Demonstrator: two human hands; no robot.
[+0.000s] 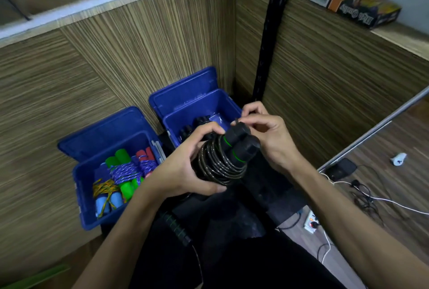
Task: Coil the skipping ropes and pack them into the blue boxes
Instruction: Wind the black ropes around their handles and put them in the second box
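A black skipping rope (220, 163) with green-ringed handles is wound in tight coils around its two handles. My left hand (183, 168) grips the coiled bundle from the left and below. My right hand (267, 135) pinches the rope's end at the top of the handles. The bundle hangs just in front of the right blue box (171, 124), which holds other black ropes. The left blue box (81, 186) holds several coiled ropes with green, blue and red handles.
Both boxes stand with lids open against a striped wooden wall. Another black rope handle (176, 226) lies on my lap. A power strip (311, 220), cables and a black adapter (341, 169) lie on the floor at right. A black pole (269, 40) stands in the corner.
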